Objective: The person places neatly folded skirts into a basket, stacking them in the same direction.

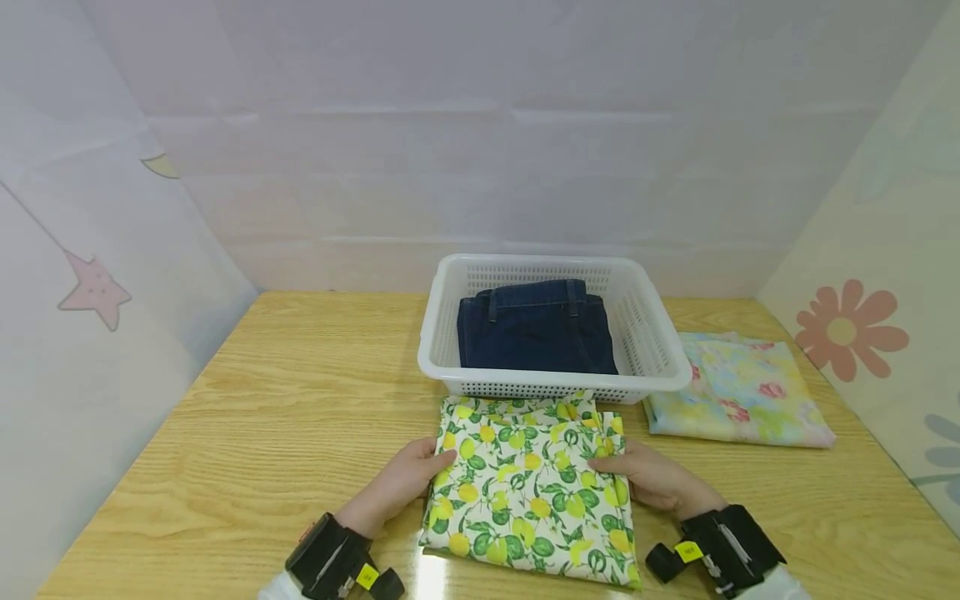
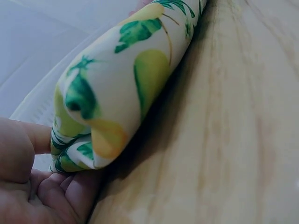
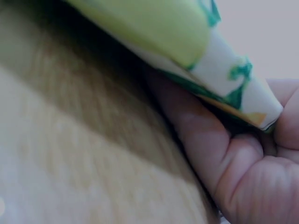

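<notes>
A folded white cloth with a lemon and green-leaf print (image 1: 528, 500) lies in front of me, its far edge right at the basket's near side. My left hand (image 1: 408, 479) grips its left edge, thumb on top and fingers tucked underneath. On the opposite edge, my right hand (image 1: 660, 477) pinches the cloth the same way. The left wrist view shows the rounded fold of the cloth (image 2: 117, 88) between thumb and fingers, close over the wood. In the right wrist view, fingers (image 3: 196, 135) reach under the cloth (image 3: 224, 79), with shadow below it.
Behind the cloth stands a white plastic basket (image 1: 656, 342) with folded dark blue jeans (image 1: 536, 329) inside. A folded pastel floral cloth (image 1: 742, 392) lies to its right. All rest on a wooden table (image 1: 300, 392), with printed fabric walls (image 1: 480, 167) around it.
</notes>
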`<move>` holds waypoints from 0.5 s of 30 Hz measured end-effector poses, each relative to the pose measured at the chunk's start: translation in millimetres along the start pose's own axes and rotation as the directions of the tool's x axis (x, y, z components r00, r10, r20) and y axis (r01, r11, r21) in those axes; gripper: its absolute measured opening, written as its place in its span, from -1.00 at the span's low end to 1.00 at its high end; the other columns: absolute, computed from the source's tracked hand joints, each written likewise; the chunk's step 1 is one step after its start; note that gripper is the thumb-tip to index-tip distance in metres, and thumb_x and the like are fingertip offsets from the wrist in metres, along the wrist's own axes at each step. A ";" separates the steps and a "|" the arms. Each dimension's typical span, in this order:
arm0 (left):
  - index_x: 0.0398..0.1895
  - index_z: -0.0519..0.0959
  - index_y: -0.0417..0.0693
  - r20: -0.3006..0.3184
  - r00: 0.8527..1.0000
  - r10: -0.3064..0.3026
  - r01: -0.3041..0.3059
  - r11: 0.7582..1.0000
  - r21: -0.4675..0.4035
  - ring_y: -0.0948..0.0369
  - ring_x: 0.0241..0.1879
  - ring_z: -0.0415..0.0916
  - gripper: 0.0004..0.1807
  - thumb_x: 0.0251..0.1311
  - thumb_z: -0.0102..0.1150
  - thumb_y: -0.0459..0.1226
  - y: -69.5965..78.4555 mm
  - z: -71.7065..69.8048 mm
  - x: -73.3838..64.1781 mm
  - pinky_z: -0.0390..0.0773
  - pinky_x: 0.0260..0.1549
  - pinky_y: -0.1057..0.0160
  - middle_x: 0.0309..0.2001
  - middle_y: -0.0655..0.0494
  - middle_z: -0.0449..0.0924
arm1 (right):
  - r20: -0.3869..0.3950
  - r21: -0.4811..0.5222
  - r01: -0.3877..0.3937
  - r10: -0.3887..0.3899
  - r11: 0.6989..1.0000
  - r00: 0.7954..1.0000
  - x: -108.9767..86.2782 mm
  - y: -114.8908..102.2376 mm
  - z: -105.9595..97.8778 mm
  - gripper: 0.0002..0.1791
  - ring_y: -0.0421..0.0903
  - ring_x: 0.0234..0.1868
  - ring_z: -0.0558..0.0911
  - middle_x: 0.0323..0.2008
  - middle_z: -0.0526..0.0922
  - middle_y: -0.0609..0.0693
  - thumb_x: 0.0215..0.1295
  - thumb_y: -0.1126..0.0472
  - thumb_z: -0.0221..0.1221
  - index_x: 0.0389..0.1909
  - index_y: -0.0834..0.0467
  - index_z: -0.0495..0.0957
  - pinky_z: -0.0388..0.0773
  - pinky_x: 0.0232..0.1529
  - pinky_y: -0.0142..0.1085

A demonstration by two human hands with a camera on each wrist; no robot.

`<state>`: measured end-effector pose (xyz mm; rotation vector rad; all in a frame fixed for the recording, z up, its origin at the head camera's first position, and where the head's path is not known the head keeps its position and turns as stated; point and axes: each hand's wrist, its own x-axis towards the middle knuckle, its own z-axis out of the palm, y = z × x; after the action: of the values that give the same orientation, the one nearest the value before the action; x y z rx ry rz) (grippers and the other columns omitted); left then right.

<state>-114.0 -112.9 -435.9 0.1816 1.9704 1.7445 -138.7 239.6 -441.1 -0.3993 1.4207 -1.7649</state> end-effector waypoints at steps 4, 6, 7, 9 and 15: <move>0.20 0.33 -0.42 -0.015 1.000 0.005 -0.005 1.000 -0.016 0.21 -0.22 0.64 -0.49 0.44 -0.14 -0.13 -0.3 0.9 -1.1 0.63 -0.20 0.22 -0.09 -0.11 0.64 | 0.013 0.020 0.001 -0.002 1.000 1.000 -0.6 0.8 -0.8 -0.33 -0.05 0.11 0.57 0.15 0.53 -0.02 0.48 0.27 -0.12 0.43 0.40 -0.22 0.50 0.12 -0.12; 0.22 0.31 -0.42 -0.018 1.000 0.002 -0.003 0.999 -0.040 0.19 -0.20 0.64 -0.49 0.43 -0.13 -0.14 -1.2 1.1 -0.7 0.64 -0.19 0.19 -0.06 -0.13 0.63 | 0.013 0.028 -0.002 0.001 1.000 1.000 -1.1 0.5 -0.7 -0.35 -0.06 0.12 0.57 0.14 0.54 -0.03 0.49 0.27 -0.13 0.43 0.40 -0.18 0.50 0.12 -0.13; 0.23 0.30 -0.42 -0.020 1.000 0.002 -0.003 0.999 -0.051 0.18 -0.19 0.64 -0.48 0.43 -0.13 -0.15 -1.8 1.0 -0.7 0.64 -0.18 0.18 -0.05 -0.14 0.62 | 0.015 0.032 -0.003 0.002 0.999 1.000 -1.3 0.4 -0.6 -0.37 -0.06 0.12 0.57 0.14 0.54 -0.03 0.49 0.26 -0.14 0.43 0.39 -0.15 0.50 0.13 -0.14; 0.24 0.29 -0.43 -0.024 1.000 -0.003 0.001 0.998 -0.070 0.16 -0.17 0.64 -0.47 0.43 -0.12 -0.15 -2.8 0.2 -0.2 0.64 -0.17 0.16 -0.04 -0.14 0.61 | 0.015 0.041 -0.005 0.004 0.999 1.000 -1.7 -0.2 -0.1 -0.40 -0.07 0.12 0.57 0.14 0.54 -0.03 0.49 0.25 -0.14 0.42 0.38 -0.09 0.50 0.13 -0.15; 0.27 0.26 -0.43 -0.033 0.999 -0.004 0.001 0.994 -0.109 0.19 -0.15 0.62 -0.45 0.42 -0.11 -0.14 -4.9 -2.6 0.9 0.64 -0.15 0.16 -0.04 -0.09 0.60 | 0.032 0.067 0.009 -0.011 0.998 0.999 -3.2 -1.8 1.0 -0.46 -0.09 0.12 0.56 0.13 0.54 -0.04 0.50 0.24 -0.15 0.39 0.35 0.02 0.50 0.13 -0.19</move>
<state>-114.8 -115.7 -440.7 0.1132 1.8918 1.8591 -136.7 241.5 -438.5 -0.3986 1.3358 -1.8005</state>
